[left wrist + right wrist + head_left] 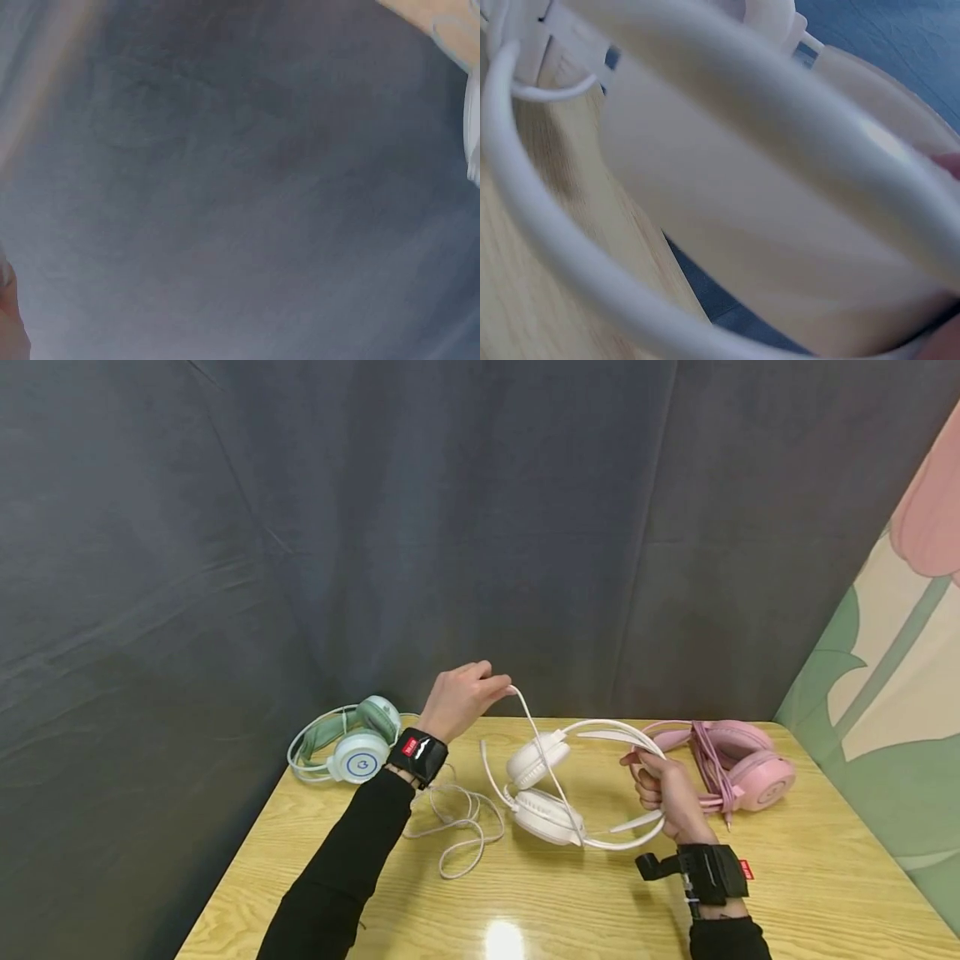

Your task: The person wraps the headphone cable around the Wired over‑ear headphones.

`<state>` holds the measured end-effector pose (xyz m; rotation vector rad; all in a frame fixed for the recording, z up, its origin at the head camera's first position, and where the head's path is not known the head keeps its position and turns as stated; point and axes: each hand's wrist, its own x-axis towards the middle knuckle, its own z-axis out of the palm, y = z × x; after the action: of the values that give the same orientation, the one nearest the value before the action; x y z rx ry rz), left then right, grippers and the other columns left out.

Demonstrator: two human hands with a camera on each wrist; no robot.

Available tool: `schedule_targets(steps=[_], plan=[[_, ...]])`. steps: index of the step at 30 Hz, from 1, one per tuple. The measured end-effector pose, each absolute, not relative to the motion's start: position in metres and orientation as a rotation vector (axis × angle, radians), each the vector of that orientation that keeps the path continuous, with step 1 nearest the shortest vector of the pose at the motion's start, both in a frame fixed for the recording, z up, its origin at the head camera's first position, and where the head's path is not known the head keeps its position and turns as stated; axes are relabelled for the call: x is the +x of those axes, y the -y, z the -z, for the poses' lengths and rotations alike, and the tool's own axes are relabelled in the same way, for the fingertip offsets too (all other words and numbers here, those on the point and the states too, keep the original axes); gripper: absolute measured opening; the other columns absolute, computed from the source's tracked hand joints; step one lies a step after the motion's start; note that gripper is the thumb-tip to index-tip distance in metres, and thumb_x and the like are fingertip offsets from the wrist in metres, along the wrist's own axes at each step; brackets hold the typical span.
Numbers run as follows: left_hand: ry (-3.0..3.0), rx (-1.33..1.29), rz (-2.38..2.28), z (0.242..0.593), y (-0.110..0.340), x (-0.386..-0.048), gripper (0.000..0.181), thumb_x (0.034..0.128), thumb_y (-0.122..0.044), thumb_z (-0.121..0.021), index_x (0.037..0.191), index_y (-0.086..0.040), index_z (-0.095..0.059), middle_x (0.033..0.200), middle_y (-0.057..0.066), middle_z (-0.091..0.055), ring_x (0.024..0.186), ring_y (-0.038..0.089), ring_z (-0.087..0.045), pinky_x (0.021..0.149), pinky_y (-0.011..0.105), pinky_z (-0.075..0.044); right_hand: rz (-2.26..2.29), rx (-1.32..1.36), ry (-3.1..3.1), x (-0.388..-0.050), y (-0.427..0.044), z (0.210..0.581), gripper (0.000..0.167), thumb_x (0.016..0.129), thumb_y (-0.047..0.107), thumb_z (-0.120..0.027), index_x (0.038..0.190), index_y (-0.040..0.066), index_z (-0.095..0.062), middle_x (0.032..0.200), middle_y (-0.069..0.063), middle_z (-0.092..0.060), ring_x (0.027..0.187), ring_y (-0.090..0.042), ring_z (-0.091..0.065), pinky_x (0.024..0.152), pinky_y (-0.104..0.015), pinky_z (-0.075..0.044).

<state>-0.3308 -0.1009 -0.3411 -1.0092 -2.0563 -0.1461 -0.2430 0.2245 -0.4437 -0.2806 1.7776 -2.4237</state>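
Observation:
White headphones (547, 817) are held above the table, ear cups to the left and headband to the right. My right hand (667, 789) grips the headband; in the right wrist view the white band (780, 112) crosses close to the camera, with a finger at the right edge. Raised to the upper left, my left hand (465, 697) pinches the white cable (542, 747), which runs down to the lower ear cup. The left wrist view has only part of the left hand (11, 322) at its lower left edge.
Green headphones (360, 756) lie at the back left of the wooden table (450, 918). Pink headphones (761, 777) with a wrapped cable lie at the back right. A loose white cable (480, 839) coils below my left hand. A dark curtain (465, 527) hangs behind.

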Motion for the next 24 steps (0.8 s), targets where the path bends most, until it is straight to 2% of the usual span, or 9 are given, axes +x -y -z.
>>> schedule_targets(steps=[6,11,15,18,21,24], plan=[[2.07,-1.033,0.239,0.348,0.087,-0.337,0.016,0.0885,-0.04,-0.065,0.088,-0.025,-0.073,0.065,-0.004,-0.041,0.051,0.007,-0.036,0.047,0.021,-0.024,2.31,-0.354,-1.7,-0.242,-0.225,0.443,0.036,0.108,0.026,-0.031,0.098,0.01,-0.061,0.06,0.0,-0.011,0.051,-0.019,-0.003,0.048,-0.037,0.0],[2.165,-1.052,0.249,0.348,0.076,-0.339,0.015,0.0888,-0.039,-0.066,0.089,-0.027,-0.075,0.065,-0.006,-0.045,0.052,0.005,-0.04,0.047,0.021,-0.029,2.261,-0.456,-1.609,-0.242,-0.223,0.444,0.037,0.108,0.024,-0.029,0.101,0.008,-0.062,0.06,-0.003,-0.01,0.05,-0.019,-0.003,0.045,-0.036,-0.001],[2.326,-1.027,0.311,0.357,0.08,-0.344,0.02,0.0907,-0.041,-0.063,0.093,-0.027,-0.077,0.065,-0.008,-0.05,0.054,0.005,-0.044,0.049,0.021,-0.033,2.284,-0.6,-1.393,-0.245,-0.226,0.445,0.045,0.108,0.019,-0.018,0.105,0.005,-0.061,0.061,-0.001,-0.01,0.048,-0.015,-0.005,0.043,-0.031,-0.001],[2.459,-0.992,0.471,0.366,0.088,-0.349,0.022,0.0924,-0.039,-0.062,0.099,-0.025,-0.078,0.07,-0.008,-0.059,0.059,0.007,-0.05,0.054,0.024,-0.038,2.299,-0.696,-1.203,-0.248,-0.227,0.447,0.052,0.107,0.017,-0.009,0.109,0.003,-0.059,0.062,0.0,-0.011,0.049,-0.012,-0.007,0.043,-0.027,-0.003],[2.574,-0.916,0.703,0.376,0.097,-0.355,0.023,0.0935,-0.034,-0.063,0.104,-0.02,-0.078,0.083,-0.005,-0.07,0.069,0.009,-0.06,0.063,0.026,-0.047,2.301,-0.744,-1.051,-0.251,-0.229,0.449,0.056,0.107,0.018,-0.004,0.111,0.001,-0.058,0.063,0.002,-0.013,0.049,-0.011,-0.008,0.043,-0.025,-0.004],[2.618,-0.793,0.95,0.389,0.105,-0.361,0.022,0.0934,-0.03,-0.065,0.104,-0.016,-0.077,0.089,-0.001,-0.074,0.075,0.012,-0.064,0.069,0.028,-0.051,2.296,-0.779,-0.894,-0.254,-0.23,0.451,0.058,0.106,0.02,-0.002,0.114,0.0,-0.056,0.064,0.003,-0.014,0.05,-0.009,-0.01,0.043,-0.023,-0.006]])
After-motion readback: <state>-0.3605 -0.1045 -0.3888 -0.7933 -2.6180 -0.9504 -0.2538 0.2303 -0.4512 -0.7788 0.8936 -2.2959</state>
